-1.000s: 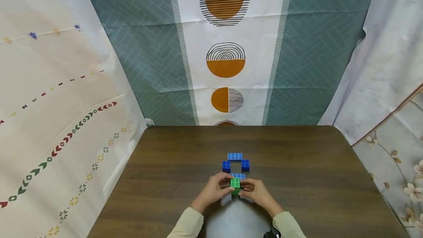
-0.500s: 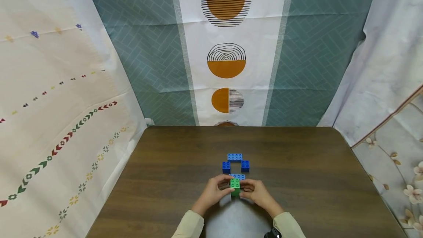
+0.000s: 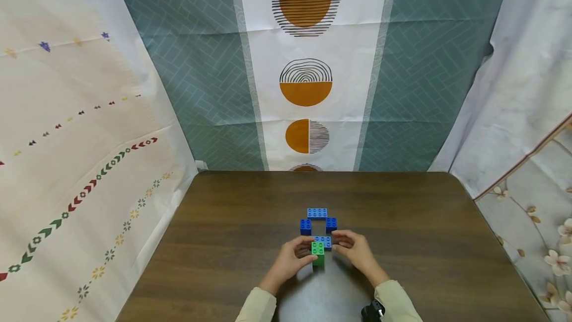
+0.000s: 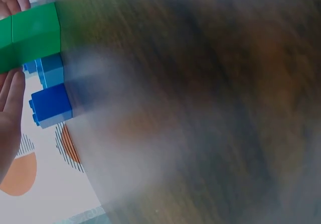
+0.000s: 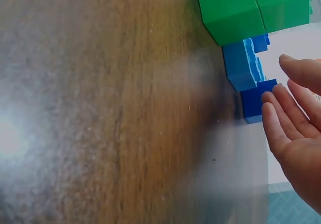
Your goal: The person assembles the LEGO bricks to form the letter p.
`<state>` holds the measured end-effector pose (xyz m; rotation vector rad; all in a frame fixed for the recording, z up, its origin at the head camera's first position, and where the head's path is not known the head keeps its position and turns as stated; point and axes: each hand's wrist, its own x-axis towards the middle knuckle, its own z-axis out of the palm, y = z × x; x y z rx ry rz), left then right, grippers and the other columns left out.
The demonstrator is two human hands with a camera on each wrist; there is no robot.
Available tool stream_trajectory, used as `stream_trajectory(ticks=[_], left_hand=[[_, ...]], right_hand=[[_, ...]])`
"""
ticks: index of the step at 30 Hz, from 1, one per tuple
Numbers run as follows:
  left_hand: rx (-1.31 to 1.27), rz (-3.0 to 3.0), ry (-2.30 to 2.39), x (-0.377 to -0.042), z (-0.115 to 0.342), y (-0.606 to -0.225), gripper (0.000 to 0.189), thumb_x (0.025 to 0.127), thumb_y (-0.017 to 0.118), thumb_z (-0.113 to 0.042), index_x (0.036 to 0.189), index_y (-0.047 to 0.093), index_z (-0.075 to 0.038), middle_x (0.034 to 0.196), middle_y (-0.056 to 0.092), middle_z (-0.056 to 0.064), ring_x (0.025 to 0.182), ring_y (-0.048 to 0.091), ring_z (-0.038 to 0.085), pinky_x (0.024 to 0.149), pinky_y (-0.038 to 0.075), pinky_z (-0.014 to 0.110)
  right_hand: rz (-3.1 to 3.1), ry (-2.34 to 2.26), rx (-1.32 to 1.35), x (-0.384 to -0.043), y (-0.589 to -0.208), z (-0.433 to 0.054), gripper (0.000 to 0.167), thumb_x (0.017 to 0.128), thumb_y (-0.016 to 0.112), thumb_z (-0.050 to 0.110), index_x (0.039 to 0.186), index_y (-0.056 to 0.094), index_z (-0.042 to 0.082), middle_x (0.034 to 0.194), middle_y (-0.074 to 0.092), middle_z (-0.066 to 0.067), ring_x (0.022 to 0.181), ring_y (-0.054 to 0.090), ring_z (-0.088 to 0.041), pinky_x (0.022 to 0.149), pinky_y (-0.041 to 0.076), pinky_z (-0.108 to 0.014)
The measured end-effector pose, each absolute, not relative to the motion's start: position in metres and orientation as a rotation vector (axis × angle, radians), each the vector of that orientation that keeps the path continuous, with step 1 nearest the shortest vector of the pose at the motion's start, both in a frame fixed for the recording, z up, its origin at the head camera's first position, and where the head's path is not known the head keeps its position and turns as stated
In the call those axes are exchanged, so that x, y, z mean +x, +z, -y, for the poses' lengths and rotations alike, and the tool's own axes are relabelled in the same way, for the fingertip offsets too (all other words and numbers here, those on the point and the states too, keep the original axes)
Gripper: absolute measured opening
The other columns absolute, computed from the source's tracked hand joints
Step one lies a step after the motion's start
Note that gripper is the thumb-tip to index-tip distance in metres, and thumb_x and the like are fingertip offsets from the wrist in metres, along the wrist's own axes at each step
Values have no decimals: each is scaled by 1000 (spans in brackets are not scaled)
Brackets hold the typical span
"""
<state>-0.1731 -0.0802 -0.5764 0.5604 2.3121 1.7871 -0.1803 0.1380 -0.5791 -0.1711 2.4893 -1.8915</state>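
Observation:
Two green bricks (image 3: 318, 253) stand stacked near the table's middle, the upper one lighter. My left hand (image 3: 288, 261) holds the stack from the left, thumb low and fingers at its far side. In the left wrist view, straight fingers (image 4: 15, 93) lie along the green bricks (image 4: 36, 30). To the right, my right hand (image 3: 359, 254) is apart from the stack, fingers loosely extended. Its fingertips are near a light blue brick (image 3: 322, 241) just behind the stack. In the right wrist view, my fingers (image 5: 288, 111) overlap a dark blue brick (image 5: 256, 101); contact cannot be told.
Behind the stack, two dark blue bricks (image 3: 306, 226) and a far light blue brick (image 3: 317, 213) form a square ring with the near one. All stand on a brown wooden table (image 3: 223, 242). Patterned cloths (image 3: 205, 73) hang behind and beside it.
My right hand has let go of the green stack and moved right and slightly away, uncovering more of the near light blue brick. My left hand stays on the stack.

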Motion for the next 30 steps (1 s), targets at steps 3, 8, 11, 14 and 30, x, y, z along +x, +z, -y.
stream_trajectory(ticks=[3,8,11,14,30], left_hand=[[555,-2306,1789,-171,79,-568,38,84,70,-2,119,59,5,113,65,20,105,64,34,90,54,35],[524,-2267,1813,-169,77,-569,36,83,71,1,117,60,4,111,65,22,103,65,33,87,56,30],[504,-2247,1824,-172,78,-577,35,83,71,-1,116,60,2,112,65,20,102,66,30,85,56,26],[487,-2234,1829,-172,77,-578,34,82,71,-1,115,61,1,113,65,19,102,66,29,84,56,27],[453,-2248,1836,-174,79,-581,33,80,74,-1,111,64,3,110,67,20,100,67,31,81,57,25]], right_hand=[[-2492,-1872,-163,-186,-582,-137,35,77,74,-3,111,66,-2,112,66,-21,103,64,-34,87,55,-40],[-2474,-1840,-244,-194,-589,-134,37,78,74,-2,113,64,-5,113,65,-25,104,63,-37,87,55,-40],[-2479,-1825,-281,-196,-591,-133,37,78,75,-1,112,64,-7,111,65,-27,103,63,-38,86,55,-40],[-2516,-1777,-305,-197,-593,-131,36,77,75,-2,111,65,-7,108,66,-26,100,64,-37,84,56,-41],[-2658,-1587,-329,-197,-599,-127,32,75,78,1,106,70,3,108,67,-15,96,66,-31,80,57,-38]])
